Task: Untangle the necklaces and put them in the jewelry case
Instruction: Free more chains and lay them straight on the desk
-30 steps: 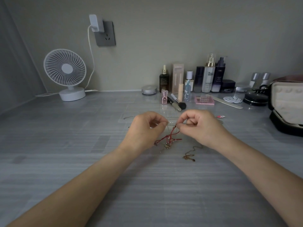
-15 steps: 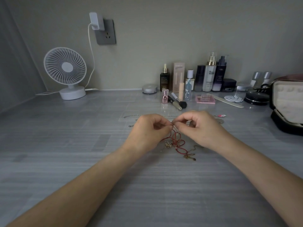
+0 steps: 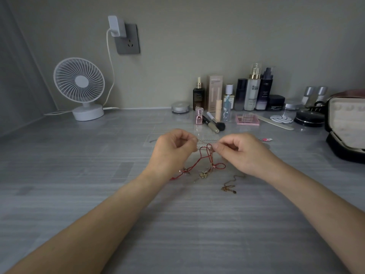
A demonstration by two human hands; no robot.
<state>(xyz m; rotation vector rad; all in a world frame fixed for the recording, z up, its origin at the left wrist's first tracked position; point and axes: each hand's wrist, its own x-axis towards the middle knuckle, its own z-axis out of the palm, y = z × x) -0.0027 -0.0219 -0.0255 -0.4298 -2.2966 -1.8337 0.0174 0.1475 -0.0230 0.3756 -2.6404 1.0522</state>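
Observation:
A tangle of necklaces lies mid-table. Its red cord necklace (image 3: 207, 158) loops up between my hands and trails down to small charms on the table. My left hand (image 3: 173, 151) pinches the strands at its fingertips. Opposite it, my right hand (image 3: 241, 153) pinches the top of the red cord. A thin silver chain (image 3: 207, 140) stretches between the two hands just behind the cord. A gold chain with a pendant (image 3: 229, 187) lies loose below my right hand. The open jewelry case (image 3: 347, 125), dark outside with a pale lining, stands at the far right edge.
Cosmetics bottles (image 3: 252, 89), a makeup brush (image 3: 214, 123), a pink palette (image 3: 247, 119) and a nail file (image 3: 276, 122) crowd the back right. A white desk fan (image 3: 80, 86) stands back left, its cable running up to a wall charger (image 3: 117, 26).
My hands moved a little apart, pulling the red cord up into a taller loop. The cord's lower end shifted left, off the gold pendant.

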